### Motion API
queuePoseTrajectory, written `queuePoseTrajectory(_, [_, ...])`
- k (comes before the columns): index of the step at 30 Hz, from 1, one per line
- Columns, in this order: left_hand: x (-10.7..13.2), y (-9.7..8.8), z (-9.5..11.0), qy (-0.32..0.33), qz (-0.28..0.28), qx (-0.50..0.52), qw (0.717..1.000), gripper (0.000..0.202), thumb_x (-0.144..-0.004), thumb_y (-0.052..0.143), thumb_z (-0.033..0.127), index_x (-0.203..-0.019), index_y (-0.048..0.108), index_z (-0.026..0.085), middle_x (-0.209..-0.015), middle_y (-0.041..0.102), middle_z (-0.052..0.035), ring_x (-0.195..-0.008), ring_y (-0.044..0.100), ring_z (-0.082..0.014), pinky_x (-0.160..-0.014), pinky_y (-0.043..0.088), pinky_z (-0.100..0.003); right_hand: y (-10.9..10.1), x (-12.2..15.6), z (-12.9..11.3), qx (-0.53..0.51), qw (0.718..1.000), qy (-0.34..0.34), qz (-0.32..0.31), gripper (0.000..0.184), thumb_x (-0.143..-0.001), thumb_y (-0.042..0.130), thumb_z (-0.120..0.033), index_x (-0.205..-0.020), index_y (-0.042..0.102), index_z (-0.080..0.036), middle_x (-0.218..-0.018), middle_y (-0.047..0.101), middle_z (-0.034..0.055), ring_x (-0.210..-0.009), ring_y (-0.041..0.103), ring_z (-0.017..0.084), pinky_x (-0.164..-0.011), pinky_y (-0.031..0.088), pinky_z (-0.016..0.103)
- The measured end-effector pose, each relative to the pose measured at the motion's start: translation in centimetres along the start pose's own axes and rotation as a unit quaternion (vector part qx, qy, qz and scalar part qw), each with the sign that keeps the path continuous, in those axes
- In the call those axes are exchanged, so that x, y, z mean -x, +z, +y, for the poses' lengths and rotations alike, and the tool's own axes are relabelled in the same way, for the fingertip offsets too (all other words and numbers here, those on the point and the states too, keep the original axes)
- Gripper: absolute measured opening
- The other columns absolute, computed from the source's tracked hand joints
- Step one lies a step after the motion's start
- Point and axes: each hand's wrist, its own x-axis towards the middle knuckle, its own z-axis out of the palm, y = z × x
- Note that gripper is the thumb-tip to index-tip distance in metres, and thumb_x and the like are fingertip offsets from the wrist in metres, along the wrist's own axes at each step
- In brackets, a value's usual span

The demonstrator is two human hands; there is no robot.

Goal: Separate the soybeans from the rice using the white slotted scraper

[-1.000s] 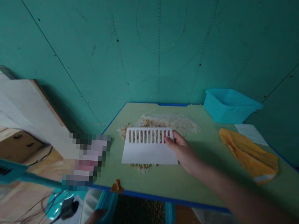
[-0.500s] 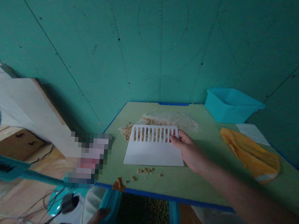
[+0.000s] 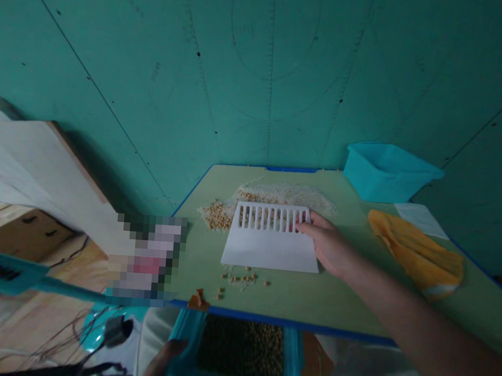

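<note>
My right hand (image 3: 330, 245) grips the right end of a white plastic scraper (image 3: 270, 249), its thumb over the row of slots along the top. The scraper leans over the green tabletop (image 3: 346, 300). Behind and left of it lies a pile of yellow-brown kernels (image 3: 217, 214), with pale fine grains (image 3: 310, 198) spread farther back. Several loose kernels (image 3: 242, 278) are scattered before its lower edge. Below the table's front edge, my left hand (image 3: 165, 362) holds the left side of a turquoise tub (image 3: 186, 349) full of kernels; its fingers are mostly hidden.
Another turquoise tub (image 3: 387, 177) stands at the back right against the green wall. Beside it are a white sheet (image 3: 423, 220) and an orange cloth (image 3: 418, 254). Brown tape (image 3: 199, 300) sticks to the front edge. A fan and cables are at left.
My right hand has moved the scraper to the right, uncovering more of the kernel pile at left. The loose kernels in front lie differently. My left hand stays at the tub.
</note>
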Motion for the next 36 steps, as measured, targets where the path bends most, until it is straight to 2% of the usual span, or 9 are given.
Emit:
queuePoseTrajectory(6, [0.5, 0.4, 0.6, -0.056, -0.027, 0.034, 0.997, 0.069, -0.053, 0.069, 0.019, -0.122, 0.059, 0.018, -0.082, 0.079, -0.0062, -0.099, 0.064, -0.0404, -0.084, 0.052, -0.05, 0.0, 0.0, 0.0, 0.004, 1.0, 0.002, 0.012, 0.019, -0.064, 0.053, -0.012, -0.079, 0.056, -0.023, -0.071, 0.064, -0.0019, -0.068, 0.059, 0.016, -0.066, 0.044, 0.029])
queuePoseTrajectory(11, [0.3, 0.3, 0.2, -0.008, 0.004, 0.009, 1.0, 0.066, -0.052, 0.071, 0.02, -0.117, 0.063, 0.016, -0.082, 0.079, -0.0067, -0.095, 0.065, -0.0412, -0.081, 0.054, -0.05, 0.2, 0.1, 0.3, 0.023, 1.0, 0.01, 0.001, 0.02, -0.067, 0.052, -0.011, -0.08, 0.057, -0.025, -0.074, 0.065, -0.0003, -0.066, 0.059, 0.017, -0.062, 0.044, 0.03])
queuePoseTrajectory(15, [0.1, 0.0, -0.1, 0.019, 0.022, -0.016, 0.999, 0.058, -0.049, 0.072, 0.021, -0.107, 0.069, 0.012, -0.082, 0.079, -0.0091, -0.096, 0.064, -0.0426, -0.078, 0.056, -0.049, 0.6, 0.5, 0.5, 0.022, 0.999, 0.02, -0.019, 0.02, -0.067, 0.05, -0.009, -0.077, 0.056, -0.024, -0.073, 0.065, -0.0006, -0.064, 0.059, 0.016, -0.061, 0.044, 0.028])
queuePoseTrajectory(20, [0.2, -0.1, -0.2, -0.001, -0.037, -0.001, 0.999, 0.034, -0.053, 0.072, 0.019, -0.086, 0.076, 0.02, -0.078, 0.079, -0.0047, -0.105, 0.061, -0.0393, -0.089, 0.05, -0.048, 1.1, 1.2, 0.3, 0.02, 0.998, 0.047, -0.042, 0.021, -0.066, 0.051, -0.008, -0.079, 0.057, -0.023, -0.074, 0.064, -0.0007, -0.066, 0.058, 0.014, -0.063, 0.043, 0.027])
queuePoseTrajectory(23, [0.2, 0.2, -0.6, -0.004, -0.07, -0.025, 0.997, 0.02, -0.056, 0.072, 0.024, -0.075, 0.077, 0.022, -0.074, 0.079, -0.0029, -0.111, 0.058, -0.0369, -0.095, 0.046, -0.045, 1.3, 1.5, 0.2, 0.012, 0.996, 0.055, -0.063, 0.022, -0.065, 0.051, -0.008, -0.08, 0.057, -0.022, -0.074, 0.064, -0.0006, -0.068, 0.058, 0.015, -0.065, 0.043, 0.027])
queuePoseTrajectory(27, [-0.1, 0.6, -1.0, 0.015, -0.077, -0.04, 0.996, 0.018, -0.059, 0.07, 0.029, -0.074, 0.078, 0.023, -0.077, 0.079, -0.002, -0.117, 0.053, -0.0362, -0.099, 0.042, -0.044, 1.4, 1.9, 0.0, 0.009, 0.995, 0.061, -0.081, 0.019, -0.065, 0.052, -0.009, -0.078, 0.056, -0.023, -0.072, 0.063, -0.0007, -0.066, 0.058, 0.015, -0.064, 0.043, 0.027])
queuePoseTrajectory(30, [-0.4, 0.5, -0.9, 0.008, -0.071, -0.049, 0.996, 0.018, -0.053, 0.073, 0.028, -0.07, 0.078, 0.023, -0.083, 0.079, -0.0014, -0.118, 0.051, -0.0373, -0.099, 0.041, -0.044, 1.5, 2.1, -0.1, 0.005, 0.994, 0.06, -0.092, 0.017, -0.065, 0.052, -0.009, -0.075, 0.055, -0.023, -0.073, 0.063, -0.0006, -0.065, 0.057, 0.015, -0.062, 0.043, 0.027])
queuePoseTrajectory(33, [-0.5, 0.4, -0.7, 0.008, -0.057, -0.056, 0.997, 0.015, -0.052, 0.074, 0.028, -0.066, 0.077, 0.024, -0.081, 0.079, -0.0007, -0.117, 0.052, -0.0369, -0.098, 0.043, -0.043, 1.4, 2.0, -0.4, -0.004, 0.995, 0.054, -0.083, 0.019, -0.064, 0.052, -0.01, -0.076, 0.054, -0.023, -0.072, 0.063, -0.001, -0.065, 0.057, 0.015, -0.062, 0.043, 0.028])
queuePoseTrajectory(36, [-0.5, 0.6, -0.8, 0.004, -0.06, -0.053, 0.997, 0.017, -0.055, 0.072, 0.027, -0.071, 0.077, 0.022, -0.08, 0.079, -0.0009, -0.114, 0.055, -0.0363, -0.095, 0.045, -0.043, 1.1, 1.6, -0.7, -0.015, 0.997, 0.036, -0.061, 0.021, -0.063, 0.053, -0.011, -0.08, 0.056, -0.022, -0.074, 0.064, -0.0007, -0.067, 0.058, 0.015, -0.065, 0.044, 0.028])
